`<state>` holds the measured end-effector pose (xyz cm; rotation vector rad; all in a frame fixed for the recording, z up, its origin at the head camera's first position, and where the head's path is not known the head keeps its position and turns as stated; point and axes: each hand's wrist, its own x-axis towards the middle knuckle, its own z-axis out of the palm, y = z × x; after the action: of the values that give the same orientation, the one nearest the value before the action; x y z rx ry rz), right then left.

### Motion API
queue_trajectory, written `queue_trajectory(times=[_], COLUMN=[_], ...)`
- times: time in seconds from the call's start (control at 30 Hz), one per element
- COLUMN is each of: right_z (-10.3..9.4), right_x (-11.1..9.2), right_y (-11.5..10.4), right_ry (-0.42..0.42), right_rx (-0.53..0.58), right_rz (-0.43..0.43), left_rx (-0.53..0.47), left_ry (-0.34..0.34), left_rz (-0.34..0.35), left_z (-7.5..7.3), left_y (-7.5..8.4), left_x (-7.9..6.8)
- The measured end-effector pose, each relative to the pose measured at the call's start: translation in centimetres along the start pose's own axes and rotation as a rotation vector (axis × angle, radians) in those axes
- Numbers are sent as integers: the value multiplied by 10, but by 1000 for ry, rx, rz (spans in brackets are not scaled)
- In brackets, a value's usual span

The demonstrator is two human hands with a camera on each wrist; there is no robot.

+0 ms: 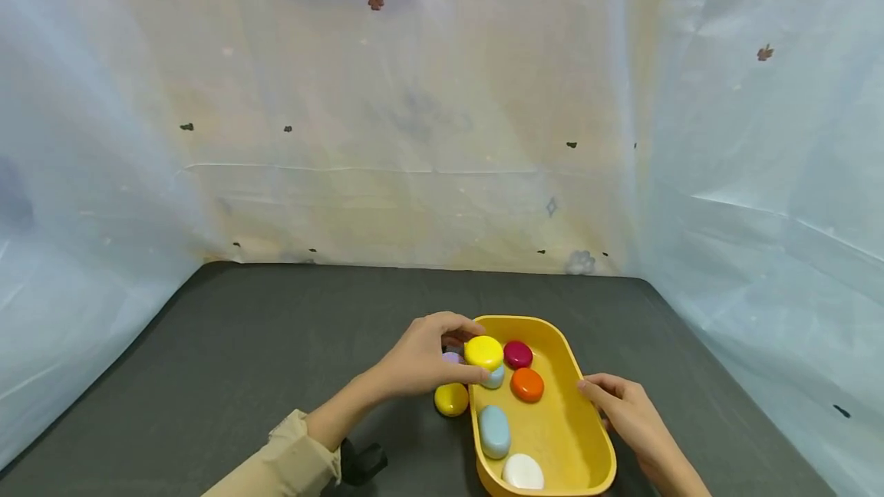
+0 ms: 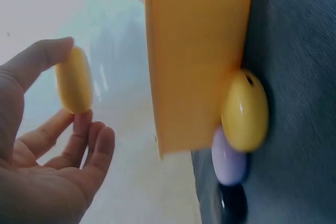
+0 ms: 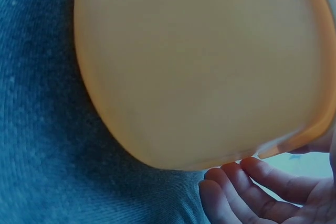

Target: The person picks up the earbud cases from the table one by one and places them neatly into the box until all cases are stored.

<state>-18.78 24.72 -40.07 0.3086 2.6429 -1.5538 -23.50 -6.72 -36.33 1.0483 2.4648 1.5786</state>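
Yellow tray (image 1: pixel 561 428), long axis pointing forward.

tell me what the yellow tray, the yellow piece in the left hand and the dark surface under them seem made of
Yellow tray: probably moulded plastic, satin; smooth walls run seamlessly round curved corners.
Held yellow piece: smooth, evenly coloured, seemingly glossy; plastic or painted wood, hard to tell.
Dark surface: likely woven fabric, matte, with fine ribbing.

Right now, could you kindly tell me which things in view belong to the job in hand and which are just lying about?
In the job: yellow piece in left grip, yellow tub in right grip, crimson piece, orange piece, white piece, two light-blue pieces inside.

Apparently lying about outside: second yellow piece, purple piece, black piece.
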Motion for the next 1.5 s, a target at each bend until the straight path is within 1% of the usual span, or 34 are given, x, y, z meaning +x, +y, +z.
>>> queue_trajectory(times=[0.07,0.17,0.37,0.47,0.6,0.77,0.93,1.03,1.13,1.2,1.37,1.43,1.5], right_z=[0,-1,-2,-1,0,0,0,-1,0,0,0,0,-1], right_x=[0,-1,-1,-1,0,0,0,0,0,0,0,0,0], right_y=[0,0,-1,-1,-1,-1,-3,-2,-1,-1,-2,-2,-2], right_ry=[-1,-5,-5,-11,-11,-8,-9,-6,-6,-6,-6,-7,-6], right_rx=[0,6,4,11,12,-1,-3,-8,-8,-7,-7,-6,-5], right_rz=[-3,-4,-4,-12,-9,-2,-2,-1,1,3,11,13,14], left_rx=[0,11,0,29,93,148,193,198,170,126,6,-20,-34], left_ry=[-11,-37,-98,-113,-121,-132,-145,-149,-130,-92,23,50,63], left_rz=[35,69,82,84,88,113,142,151,164,153,66,43,35], left_z=[8,19,40,46,48,49,51,50,48,46,38,34,31], left_y=[5,7,-2,-6,-10,-14,-15,-15,-14,-12,-6,-5,-6], left_x=[5,12,24,26,27,28,31,32,33,32,25,22,21])
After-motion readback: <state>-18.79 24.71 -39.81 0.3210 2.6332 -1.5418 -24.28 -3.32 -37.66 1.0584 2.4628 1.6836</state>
